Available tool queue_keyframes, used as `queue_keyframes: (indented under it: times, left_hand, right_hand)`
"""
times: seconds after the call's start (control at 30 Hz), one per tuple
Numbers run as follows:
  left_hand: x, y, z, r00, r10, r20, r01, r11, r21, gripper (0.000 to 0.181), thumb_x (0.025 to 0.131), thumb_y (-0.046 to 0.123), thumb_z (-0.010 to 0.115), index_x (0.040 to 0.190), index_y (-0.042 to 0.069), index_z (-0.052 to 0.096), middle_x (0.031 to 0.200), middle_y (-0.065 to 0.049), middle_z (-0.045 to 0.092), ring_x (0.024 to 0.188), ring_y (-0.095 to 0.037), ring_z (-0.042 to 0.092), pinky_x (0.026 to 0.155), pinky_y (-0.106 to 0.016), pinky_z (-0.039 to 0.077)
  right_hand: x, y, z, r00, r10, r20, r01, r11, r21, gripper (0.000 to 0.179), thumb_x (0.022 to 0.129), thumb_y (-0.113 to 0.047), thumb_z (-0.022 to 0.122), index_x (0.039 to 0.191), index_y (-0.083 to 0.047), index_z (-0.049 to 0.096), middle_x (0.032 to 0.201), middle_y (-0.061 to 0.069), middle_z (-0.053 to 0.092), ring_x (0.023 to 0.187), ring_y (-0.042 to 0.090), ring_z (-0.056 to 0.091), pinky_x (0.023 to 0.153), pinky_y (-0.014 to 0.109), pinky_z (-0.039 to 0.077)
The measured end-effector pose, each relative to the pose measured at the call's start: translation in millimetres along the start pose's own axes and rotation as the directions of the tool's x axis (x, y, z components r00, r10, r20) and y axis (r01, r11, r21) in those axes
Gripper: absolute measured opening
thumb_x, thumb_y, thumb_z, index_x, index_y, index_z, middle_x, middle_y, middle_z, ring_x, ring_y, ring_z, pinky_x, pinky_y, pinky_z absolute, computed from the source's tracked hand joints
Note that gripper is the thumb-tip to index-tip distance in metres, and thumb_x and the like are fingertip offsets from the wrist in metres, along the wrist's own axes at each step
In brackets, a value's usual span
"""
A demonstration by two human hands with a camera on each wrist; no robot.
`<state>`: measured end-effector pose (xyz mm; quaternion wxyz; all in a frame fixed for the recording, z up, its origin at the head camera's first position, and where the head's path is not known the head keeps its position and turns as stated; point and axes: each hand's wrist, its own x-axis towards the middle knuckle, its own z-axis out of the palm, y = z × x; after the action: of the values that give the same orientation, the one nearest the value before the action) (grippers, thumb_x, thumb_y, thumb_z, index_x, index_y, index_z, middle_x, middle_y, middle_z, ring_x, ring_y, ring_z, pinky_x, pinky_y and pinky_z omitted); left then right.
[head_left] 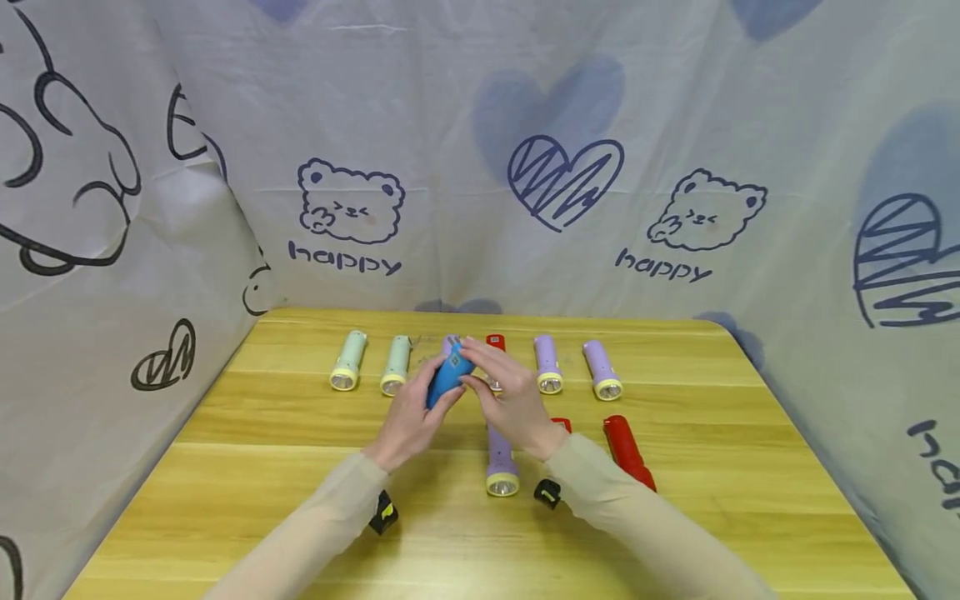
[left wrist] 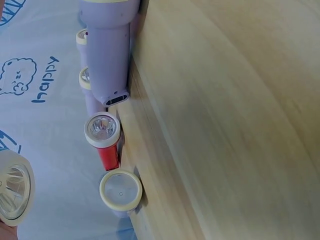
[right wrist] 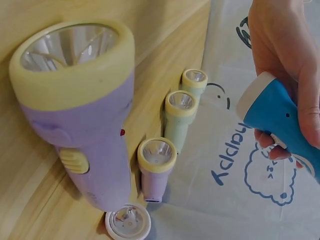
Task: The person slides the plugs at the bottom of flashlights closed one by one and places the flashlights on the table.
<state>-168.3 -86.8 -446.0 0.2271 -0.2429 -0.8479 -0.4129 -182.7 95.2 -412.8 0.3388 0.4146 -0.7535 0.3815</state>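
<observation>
In the head view my left hand [head_left: 408, 421] grips a blue flashlight [head_left: 444, 383] by its body, above the table. Two metal prongs stick out of its tail end. My right hand [head_left: 513, 400] pinches that tail end between thumb and fingers. The right wrist view shows the left hand [right wrist: 287, 50] curled round the blue flashlight [right wrist: 275, 107], its pale head tilted toward the table. Only its clear lens [left wrist: 12, 192] and white rim appear in the left wrist view. Below the hands lies a purple flashlight [head_left: 500, 458] with a cream head.
Along the back lie pale green flashlights [head_left: 352, 354], purple flashlights [head_left: 547, 358] and a red flashlight [head_left: 495, 340], partly hidden by the hands. Another red flashlight [head_left: 628, 450] lies right of the right sleeve. A printed cloth [head_left: 450, 167] hangs behind the wooden table [head_left: 255, 467].
</observation>
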Motion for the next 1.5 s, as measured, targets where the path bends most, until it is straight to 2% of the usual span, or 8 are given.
queue_keyframes:
  times: [0.47, 0.87, 1.03, 1.23, 1.5]
  left_hand:
    - [1.1, -1.1, -0.5, 1.0, 0.008, 0.002, -0.008, 1.0, 0.012, 0.044, 0.099, 0.019, 0.065, 0.138, 0.004, 0.051, 0.122, -0.02, 0.067, 0.094, -0.028, 0.067, 0.073, -0.031, 0.054]
    - [1.8, 1.2, 1.9, 1.0, 0.017, 0.002, -0.017, 1.0, 0.007, 0.045, 0.099, 0.018, 0.065, 0.139, 0.003, 0.051, 0.122, -0.021, 0.066, 0.095, -0.029, 0.067, 0.073, -0.033, 0.055]
    - [0.1, 3.2, 5.2, 1.0, -0.014, -0.012, 0.014, 1.0, -0.005, 0.046, 0.098, 0.016, 0.066, 0.139, 0.001, 0.051, 0.124, -0.024, 0.066, 0.096, -0.032, 0.068, 0.074, -0.036, 0.056]
    - [-2.7, 2.6, 9.8, 0.997, -0.076, -0.02, 0.076, 0.997, -0.013, 0.046, 0.098, 0.018, 0.066, 0.138, 0.001, 0.051, 0.124, -0.024, 0.067, 0.096, -0.031, 0.068, 0.075, -0.037, 0.056]
    - [-4.4, 2.1, 11.0, 0.996, -0.088, -0.008, 0.088, 0.996, -0.004, 0.045, 0.098, 0.019, 0.066, 0.136, 0.001, 0.052, 0.119, -0.024, 0.069, 0.093, -0.03, 0.068, 0.074, -0.037, 0.055]
  right_hand:
    - [2.3, -1.6, -2.2, 1.0, -0.003, 0.001, 0.003, 1.0, 0.001, 0.038, 0.085, 0.006, 0.074, 0.123, 0.006, 0.068, 0.128, 0.023, 0.068, 0.122, 0.036, 0.066, 0.099, 0.039, 0.057]
    - [2.8, 3.8, -2.9, 1.0, 0.002, -0.027, -0.001, 0.999, 0.032, 0.036, 0.083, 0.006, 0.076, 0.119, 0.008, 0.07, 0.119, 0.023, 0.072, 0.115, 0.035, 0.07, 0.098, 0.035, 0.057]
    - [2.6, 4.6, -1.6, 0.997, 0.021, -0.081, -0.019, 0.999, 0.036, 0.031, 0.08, 0.006, 0.078, 0.111, 0.007, 0.074, 0.111, 0.022, 0.075, 0.105, 0.034, 0.074, 0.091, 0.033, 0.06]
    - [3.5, 6.0, -0.5, 0.984, 0.066, -0.166, -0.05, 0.994, 0.098, 0.019, 0.073, 0.007, 0.084, 0.091, 0.004, 0.079, 0.094, 0.02, 0.078, 0.088, 0.032, 0.077, 0.081, 0.028, 0.062]
    - [0.2, 9.2, 0.0, 0.983, 0.088, -0.158, -0.072, 0.992, 0.104, 0.019, 0.073, 0.007, 0.084, 0.091, 0.003, 0.079, 0.092, 0.019, 0.078, 0.086, 0.032, 0.077, 0.079, 0.028, 0.062]
